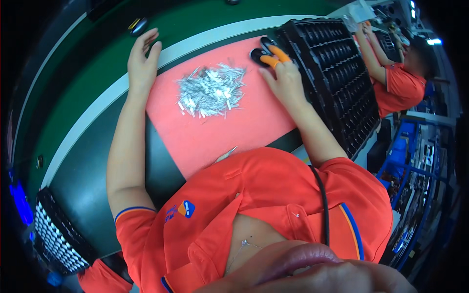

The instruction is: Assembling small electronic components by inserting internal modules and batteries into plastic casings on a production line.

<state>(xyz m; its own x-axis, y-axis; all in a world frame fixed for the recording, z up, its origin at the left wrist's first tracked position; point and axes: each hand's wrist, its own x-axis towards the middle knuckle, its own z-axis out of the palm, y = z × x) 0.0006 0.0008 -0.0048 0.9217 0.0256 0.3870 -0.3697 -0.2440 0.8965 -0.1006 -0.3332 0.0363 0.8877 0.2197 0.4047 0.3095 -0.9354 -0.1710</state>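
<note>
On the pink mat [195, 141], silvery strips [211, 91] are lying crisscrossed, left of my right hand [286, 78], whose fingertips are meeting dark rounded pieces [256, 57]; grip, I cannot tell. Across the strips, I'm holding my left hand [142, 61] open, empty.

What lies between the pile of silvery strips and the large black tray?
The right hand, with something black at its fingertips, and, next to the pile, a bare stretch of pink mat. The head view shows this.

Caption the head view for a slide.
Silvery strips heaped on a pink mat between left hand and right hand, a black tray alongside.
</note>
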